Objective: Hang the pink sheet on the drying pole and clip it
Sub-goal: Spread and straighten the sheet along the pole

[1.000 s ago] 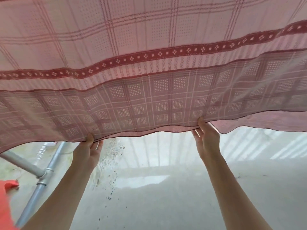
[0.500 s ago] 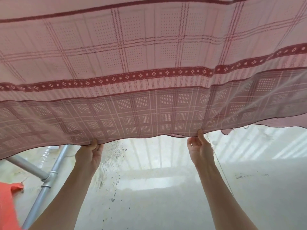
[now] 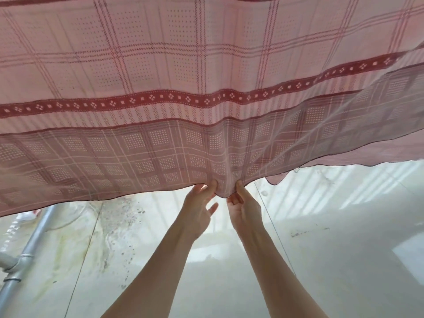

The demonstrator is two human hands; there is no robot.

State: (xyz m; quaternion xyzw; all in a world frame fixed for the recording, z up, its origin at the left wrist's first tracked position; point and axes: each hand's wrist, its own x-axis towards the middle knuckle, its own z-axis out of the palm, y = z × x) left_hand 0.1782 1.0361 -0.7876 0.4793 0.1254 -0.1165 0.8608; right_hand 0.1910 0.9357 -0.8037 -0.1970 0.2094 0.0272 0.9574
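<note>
The pink sheet [image 3: 206,72], checked with a dark red patterned band, hangs spread across the whole upper half of the view, doubled so a second layer shows near its lower hem. My left hand [image 3: 199,207] and my right hand [image 3: 244,207] are raised close together at the middle of the hem. Each pinches the hem between thumb and fingers, and the cloth bunches into a small fold between them. The drying pole that carries the sheet is hidden above the cloth. No clip is in view.
A grey metal pipe frame [image 3: 27,255] with a joint rises at the lower left. Below lies a pale concrete floor [image 3: 344,260] with dark specks, stains and striped light. A thin line [image 3: 273,228] runs diagonally by my right forearm.
My left hand slid right along the hem until it came beside my right hand, gathering the cloth between them. The orange item at the lower left has gone out of view.
</note>
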